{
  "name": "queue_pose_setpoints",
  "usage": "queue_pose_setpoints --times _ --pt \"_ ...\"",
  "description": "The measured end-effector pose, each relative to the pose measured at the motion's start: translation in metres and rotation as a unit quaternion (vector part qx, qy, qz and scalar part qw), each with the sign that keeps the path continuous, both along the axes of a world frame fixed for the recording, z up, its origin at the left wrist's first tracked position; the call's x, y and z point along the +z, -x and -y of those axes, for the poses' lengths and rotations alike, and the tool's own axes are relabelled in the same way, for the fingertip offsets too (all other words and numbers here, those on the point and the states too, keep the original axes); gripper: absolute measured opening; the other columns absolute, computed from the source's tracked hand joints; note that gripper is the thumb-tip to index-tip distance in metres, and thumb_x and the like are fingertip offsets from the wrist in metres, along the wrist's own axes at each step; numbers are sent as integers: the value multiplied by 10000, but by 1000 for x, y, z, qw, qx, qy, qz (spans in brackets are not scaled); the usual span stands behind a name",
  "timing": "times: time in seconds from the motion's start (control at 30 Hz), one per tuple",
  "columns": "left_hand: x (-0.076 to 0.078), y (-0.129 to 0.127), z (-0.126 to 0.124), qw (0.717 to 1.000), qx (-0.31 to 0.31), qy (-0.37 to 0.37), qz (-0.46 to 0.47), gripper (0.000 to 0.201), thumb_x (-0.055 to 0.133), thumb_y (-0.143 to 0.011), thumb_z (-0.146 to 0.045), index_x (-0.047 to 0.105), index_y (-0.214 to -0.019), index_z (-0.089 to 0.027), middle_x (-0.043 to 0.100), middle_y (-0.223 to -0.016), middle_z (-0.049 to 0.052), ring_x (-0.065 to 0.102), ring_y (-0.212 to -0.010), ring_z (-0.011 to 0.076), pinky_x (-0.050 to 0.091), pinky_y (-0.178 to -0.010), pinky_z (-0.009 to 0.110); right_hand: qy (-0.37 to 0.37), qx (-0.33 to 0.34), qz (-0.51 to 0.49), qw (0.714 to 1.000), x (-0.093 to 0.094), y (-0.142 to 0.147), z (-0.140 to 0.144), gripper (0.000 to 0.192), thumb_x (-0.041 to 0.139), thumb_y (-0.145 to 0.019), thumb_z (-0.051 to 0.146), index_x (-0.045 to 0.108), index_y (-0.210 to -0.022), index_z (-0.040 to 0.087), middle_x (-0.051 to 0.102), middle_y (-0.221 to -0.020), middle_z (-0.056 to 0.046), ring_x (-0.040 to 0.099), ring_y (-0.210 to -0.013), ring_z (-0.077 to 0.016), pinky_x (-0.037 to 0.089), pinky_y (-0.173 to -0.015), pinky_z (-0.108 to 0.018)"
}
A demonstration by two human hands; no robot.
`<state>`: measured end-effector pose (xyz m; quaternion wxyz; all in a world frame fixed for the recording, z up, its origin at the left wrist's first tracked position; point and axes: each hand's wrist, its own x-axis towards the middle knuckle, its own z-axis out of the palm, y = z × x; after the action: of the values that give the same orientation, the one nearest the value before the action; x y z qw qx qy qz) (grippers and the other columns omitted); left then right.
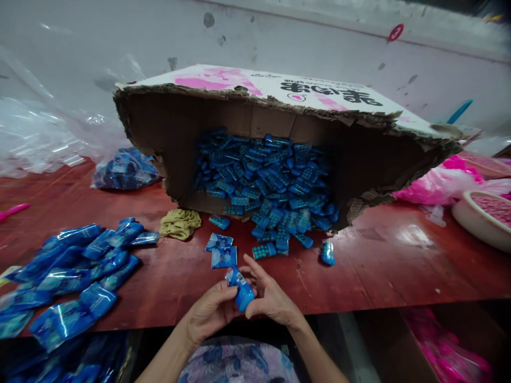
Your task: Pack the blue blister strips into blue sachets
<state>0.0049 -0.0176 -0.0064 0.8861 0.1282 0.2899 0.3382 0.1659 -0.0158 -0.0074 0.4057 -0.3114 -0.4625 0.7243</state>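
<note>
While left hand [209,314] pinches blue packet [240,290], right hand [271,298] curls around it, fingers half-closed, above table edge [359,298].

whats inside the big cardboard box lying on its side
The cardboard box holds a heap of small blue items that spills out onto the red table. What lies beneath the heap, and the dark back corners, cannot be seen.

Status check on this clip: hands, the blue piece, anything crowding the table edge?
Left hand and right hand both grip one blue piece at table edge. Two small packets just ahead; nothing between.
</note>
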Motion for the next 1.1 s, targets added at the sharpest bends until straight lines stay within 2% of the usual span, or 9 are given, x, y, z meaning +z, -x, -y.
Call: queue_pose_setpoints --times 0.27,0.47,0.53,0.6,0.73,0.83,0.9,1.0,1.1 --pt "0 -16 12 994 87 18 -59 118 670 -674 -229 654 -746 -137 683 -706 26 619 -632 123 486 -701 273 -4 -45 -38 998 -8 5 4 906 806 -535 292 332 -1305 351 538 -1094 -9 530 -987 -176 404 -845 -304" --pt "7 -8 12 984 154 37 -86 158 574 -753 -203 645 -874 -130 700 -782 77 655 -754 198 502 -747 343 -83 -71 82 991 -12 8 3 773 733 -640 311 343 -1307 312 537 -1104 -21 536 -946 -176 429 -805 -298" --pt "10 17 6 961 254 49 -97 169 508 -793 -235 640 -839 -141 702 -781 86 656 -782 225 507 -748 381 -158 -104 193 963 -10 11 -1 530 664 -721 268 474 -1215 286 562 -1037 -15 537 -902 -161 418 -821 -292" --pt "13 51 -2 915 387 59 -100 267 417 -829 -320 629 -806 -160 698 -775 84 649 -819 249 514 -731 425 -226 -128 307 916 -8 16 -6 312 577 -791 226 564 -1101 259 575 -971 -18 535 -867 -155 418 -810 -280" --pt "22 108 -10 845 517 78 -111 476 304 -836 -453 581 -1001 -103 666 -941 155 598 -960 262 524 -720 403 -316 -137 490 801 -12 33 -21 296 533 -820 205 549 -1110 258 576 -961 -41 524 -904 -185 420 -794 -287" --pt "21 113 -9 844 515 101 -112 430 291 -854 -376 577 -1018 -99 670 -900 142 615 -908 234 523 -711 388 -330 -167 601 708 -21 48 -33 238 525 -824 195 580 -1043 267 581 -882 -42 517 -861 -202 406 -783 -311" --pt "14 101 -10 867 473 105 -118 340 336 -847 -292 602 -957 -111 678 -784 103 638 -808 217 525 -685 384 -327 -183 635 676 -26 56 -38 176 507 -831 169 616 -935 259 578 -820 -41 508 -826 -202 387 -789 -321" --pt "2 86 -19 910 392 80 -110 249 400 -819 -215 623 -868 -117 662 -667 72 645 -735 218 524 -676 398 -333 -187 639 667 -30 59 -39 177 482 -845 158 633 -829 248 565 -779 -44 492 -807 -196 372 -771 -309" --pt "-2 89 -33 912 395 51 -102 216 406 -811 -195 618 -825 -152 669 -691 58 648 -736 215 526 -673 396 -343 -189 626 674 -28 54 -36 201 455 -865 184 634 -797 244 556 -774 -43 484 -790 -189 370 -717 -287"
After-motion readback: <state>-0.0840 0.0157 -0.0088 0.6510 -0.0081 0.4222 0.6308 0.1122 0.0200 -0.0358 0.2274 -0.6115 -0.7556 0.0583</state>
